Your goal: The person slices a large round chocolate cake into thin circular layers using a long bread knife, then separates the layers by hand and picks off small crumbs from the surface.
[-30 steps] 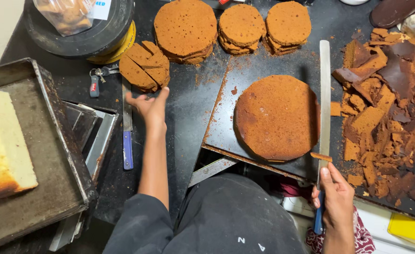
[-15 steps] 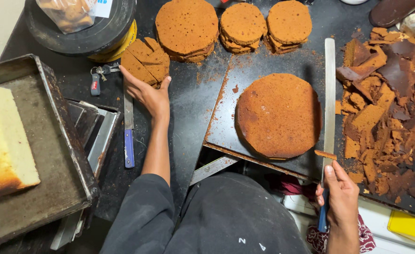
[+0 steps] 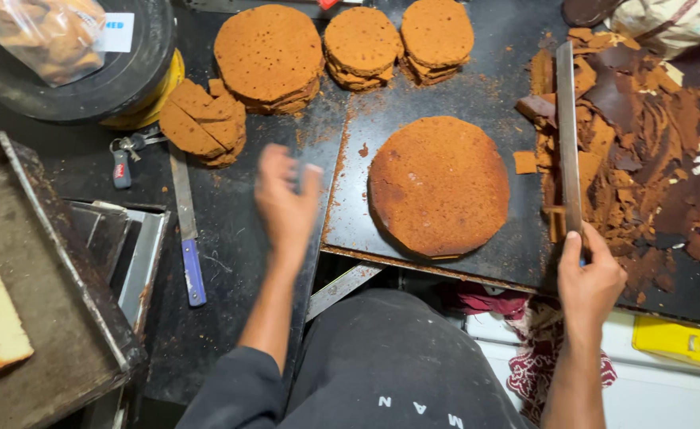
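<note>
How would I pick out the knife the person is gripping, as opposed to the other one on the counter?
Start at the black board with the single round brown cake layer. Along its right edge, beside the heap of cake trimmings, lies a long straight-bladed knife, its handle in the right hand. The blue-handled knife lies untouched, far left.

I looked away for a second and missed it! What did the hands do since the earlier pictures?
The left hand let go of the stack of cut brown cake pieces and pulled back toward the person, empty and blurred. The right hand kept gripping the long knife, blade beside the round cake layer, which stayed put.
</note>
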